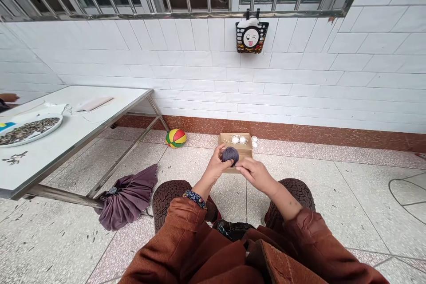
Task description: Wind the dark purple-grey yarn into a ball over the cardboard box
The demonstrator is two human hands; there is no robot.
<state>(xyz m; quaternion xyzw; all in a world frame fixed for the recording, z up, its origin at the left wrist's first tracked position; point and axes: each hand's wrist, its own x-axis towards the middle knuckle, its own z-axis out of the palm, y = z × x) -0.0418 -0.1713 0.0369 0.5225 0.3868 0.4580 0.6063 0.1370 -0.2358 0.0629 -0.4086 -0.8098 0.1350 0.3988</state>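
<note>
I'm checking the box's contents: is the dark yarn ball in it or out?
Out: the left hand holds the yarn ball up, hiding part of the cardboard box.

A ball of dark purplish-grey yarn [230,154] — round, closely wound — is resting in the left hand [217,164], its strands showing, just left of the right hand [255,172].

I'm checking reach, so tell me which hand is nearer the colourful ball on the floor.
Left. The left hand, holding dark yarn, is to the right of the colourful ball; the right hand is farther right, past the yarn.
</note>
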